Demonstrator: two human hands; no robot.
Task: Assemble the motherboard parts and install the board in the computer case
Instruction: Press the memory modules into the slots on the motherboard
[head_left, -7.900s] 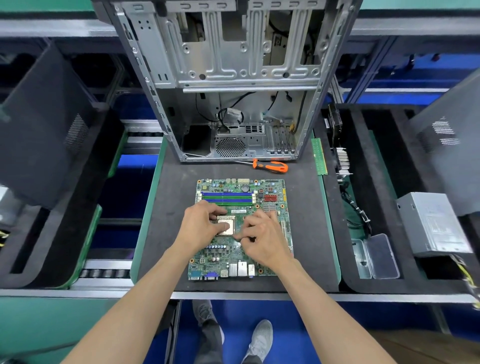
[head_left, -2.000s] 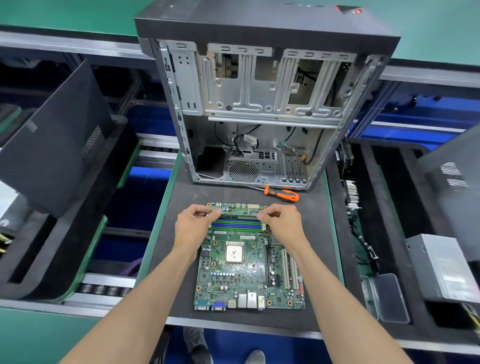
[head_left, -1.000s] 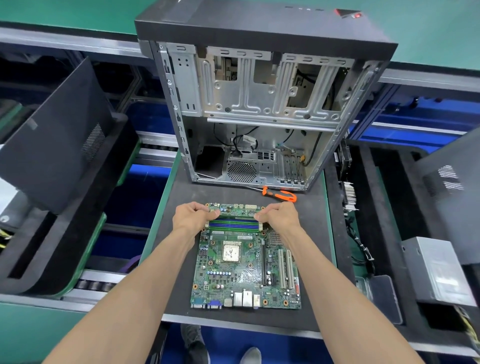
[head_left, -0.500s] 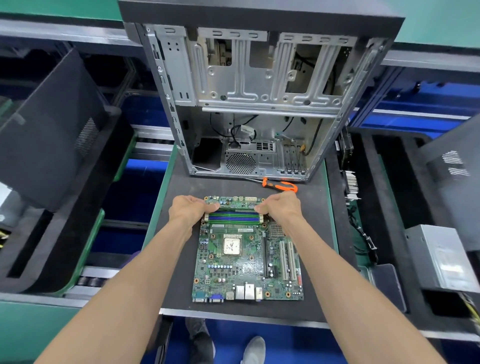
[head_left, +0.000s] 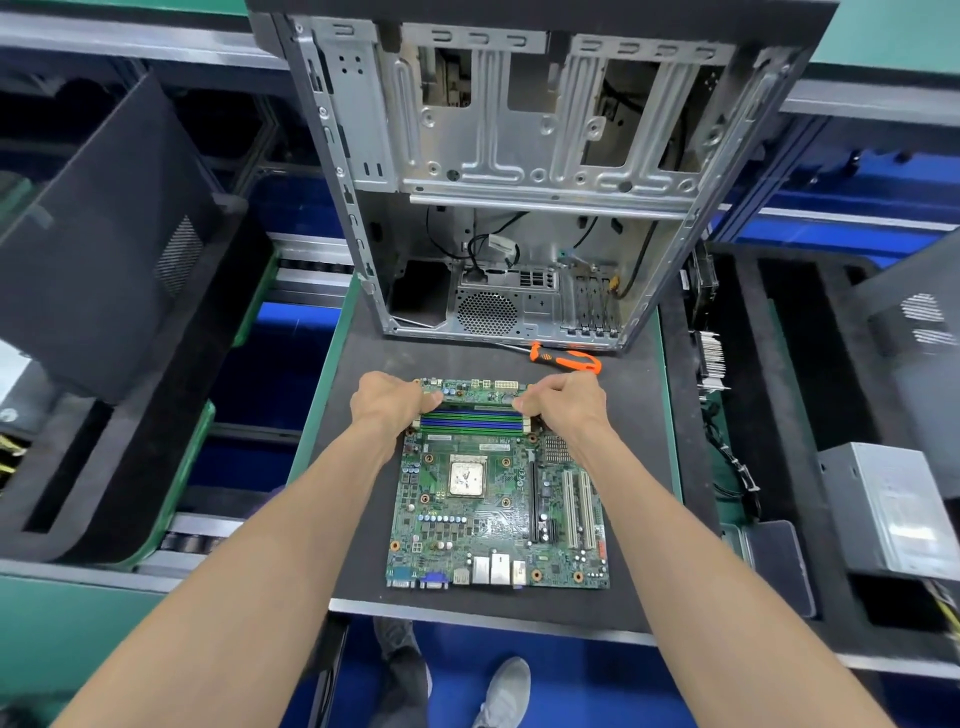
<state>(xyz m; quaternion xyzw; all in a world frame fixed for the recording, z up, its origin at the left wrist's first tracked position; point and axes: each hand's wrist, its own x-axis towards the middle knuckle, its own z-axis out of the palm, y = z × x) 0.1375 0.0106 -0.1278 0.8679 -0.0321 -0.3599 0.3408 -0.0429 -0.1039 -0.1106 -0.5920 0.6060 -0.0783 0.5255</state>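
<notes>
Centrally, the motherboard is lying flat on the dark mat at mid-frame, the left hand and right hand curling onto opposite ends of the memory stick near its upper edge, below the open computer case and orange screwdriver.

Orange-handled screwdriver lies on black foam mat; grey metal power-supply box sits well apart, at right.

Head view, steeply downward (close overhead)
</notes>
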